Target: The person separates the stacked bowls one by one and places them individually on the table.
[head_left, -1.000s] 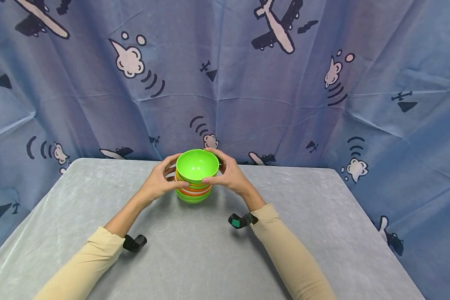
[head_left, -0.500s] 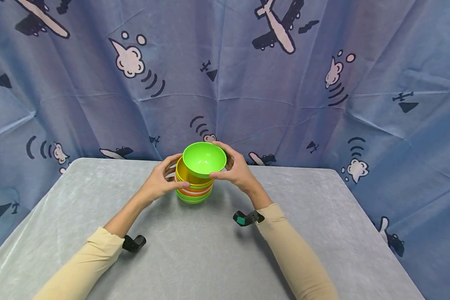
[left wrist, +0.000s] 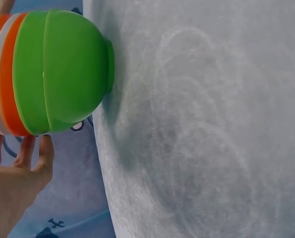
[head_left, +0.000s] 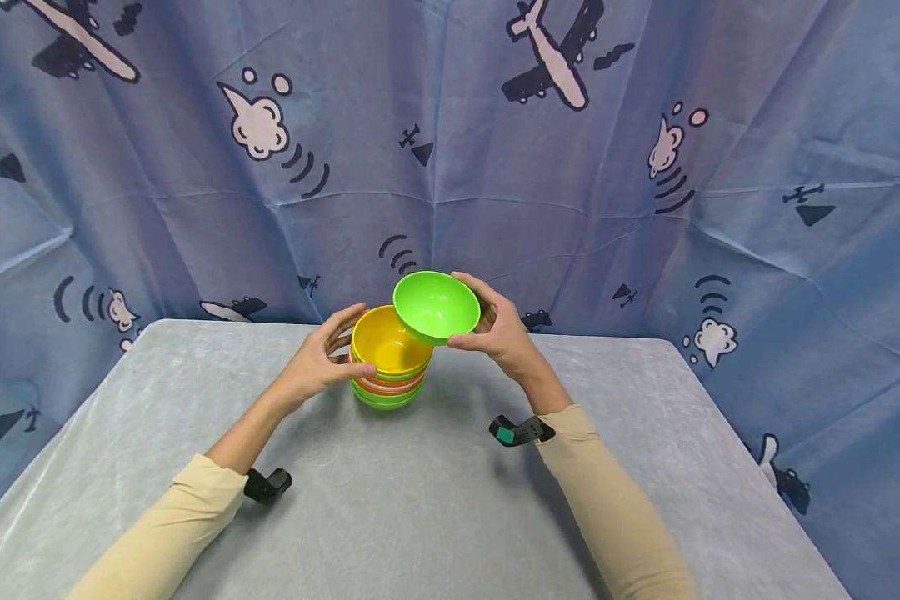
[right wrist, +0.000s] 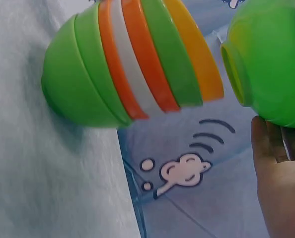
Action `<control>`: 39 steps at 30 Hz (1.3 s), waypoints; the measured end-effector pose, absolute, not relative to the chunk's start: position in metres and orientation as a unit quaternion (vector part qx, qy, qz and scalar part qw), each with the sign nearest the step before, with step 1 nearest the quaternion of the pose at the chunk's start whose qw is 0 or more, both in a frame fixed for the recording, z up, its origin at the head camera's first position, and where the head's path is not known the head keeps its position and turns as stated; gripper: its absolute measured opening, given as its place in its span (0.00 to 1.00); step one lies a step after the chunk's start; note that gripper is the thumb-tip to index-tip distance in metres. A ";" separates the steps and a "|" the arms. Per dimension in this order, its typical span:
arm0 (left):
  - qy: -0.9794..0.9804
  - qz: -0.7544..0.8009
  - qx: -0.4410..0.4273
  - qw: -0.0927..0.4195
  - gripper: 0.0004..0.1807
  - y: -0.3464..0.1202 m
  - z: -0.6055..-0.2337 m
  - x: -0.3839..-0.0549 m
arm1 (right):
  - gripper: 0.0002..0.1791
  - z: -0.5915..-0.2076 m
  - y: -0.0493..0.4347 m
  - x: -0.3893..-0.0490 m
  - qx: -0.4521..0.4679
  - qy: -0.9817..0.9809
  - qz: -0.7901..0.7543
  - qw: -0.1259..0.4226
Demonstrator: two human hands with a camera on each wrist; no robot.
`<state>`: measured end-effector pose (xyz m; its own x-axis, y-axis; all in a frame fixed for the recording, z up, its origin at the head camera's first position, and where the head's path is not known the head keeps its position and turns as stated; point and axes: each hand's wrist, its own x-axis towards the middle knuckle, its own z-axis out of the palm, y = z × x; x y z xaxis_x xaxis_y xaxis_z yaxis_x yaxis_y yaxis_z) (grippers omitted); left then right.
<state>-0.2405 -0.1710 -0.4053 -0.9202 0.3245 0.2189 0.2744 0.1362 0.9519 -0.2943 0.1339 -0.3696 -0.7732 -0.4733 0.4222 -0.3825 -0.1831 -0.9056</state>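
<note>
Right hand (head_left: 498,333) is gripping a green bowl (head_left: 437,307) while the left hand (head_left: 326,354) is wrapping round a stack of bowls (head_left: 390,379).

The green bowl is resting between the right hand's thumb and fingers, up and rightward of the left hand; that one-sided hold could be letting it roll or slip, and its foot could be catching the rim of the yellow bowl (head_left: 382,337), tipping the stack. Its mouth is facing upward; being round, it is showing no long axis, while the stack's is running upright from the table (head_left: 390,500).
</note>
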 end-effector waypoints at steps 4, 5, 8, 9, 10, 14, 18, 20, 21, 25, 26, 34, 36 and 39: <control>0.753 0.626 0.201 0.027 0.47 -0.170 -0.406 -0.243 | 0.62 -0.369 0.148 -0.295 -0.328 0.649 -0.685 0.033; 0.754 0.625 0.200 0.027 0.47 -0.170 -0.406 -0.243 | 0.62 -0.369 0.152 -0.295 -0.326 0.652 -0.684 0.034; 0.755 0.624 0.200 0.026 0.47 -0.170 -0.408 -0.244 | 0.60 -0.370 0.162 -0.295 -0.319 0.660 -0.679 0.036; 0.755 0.624 0.200 0.024 0.47 -0.170 -0.408 -0.244 | 0.60 -0.370 0.165 -0.295 -0.316 0.664 -0.677 0.036; 0.756 0.624 0.199 0.022 0.47 -0.170 -0.408 -0.244 | 0.59 -0.371 0.168 -0.296 -0.312 0.668 -0.675 0.035; 0.758 0.621 0.198 0.020 0.47 -0.170 -0.406 -0.243 | 0.56 -0.372 0.176 -0.296 -0.299 0.680 -0.669 0.029; 0.760 0.620 0.196 0.021 0.47 -0.170 -0.406 -0.242 | 0.56 -0.375 0.182 -0.299 -0.290 0.686 -0.667 0.029; 0.760 0.619 0.195 0.021 0.47 -0.170 -0.405 -0.241 | 0.56 -0.377 0.185 -0.301 -0.286 0.686 -0.669 0.031; 0.761 0.619 0.195 0.021 0.47 -0.170 -0.405 -0.241 | 0.57 -0.378 0.186 -0.301 -0.283 0.687 -0.669 0.032; 0.761 0.618 0.195 0.021 0.47 -0.170 -0.406 -0.242 | 0.57 -0.384 0.191 -0.305 -0.269 0.693 -0.668 0.035; 0.761 0.618 0.195 0.021 0.47 -0.170 -0.406 -0.242 | 0.56 -0.385 0.192 -0.306 -0.264 0.695 -0.667 0.037; 0.759 0.620 0.195 0.025 0.47 -0.170 -0.406 -0.243 | 0.55 -0.406 0.198 -0.318 -0.223 0.718 -0.656 0.065; 0.760 0.621 0.193 0.026 0.47 -0.170 -0.405 -0.243 | 0.54 -0.410 0.199 -0.320 -0.216 0.724 -0.651 0.069; 0.760 0.622 0.190 0.027 0.47 -0.170 -0.405 -0.243 | 0.54 -0.417 0.199 -0.324 -0.203 0.734 -0.644 0.071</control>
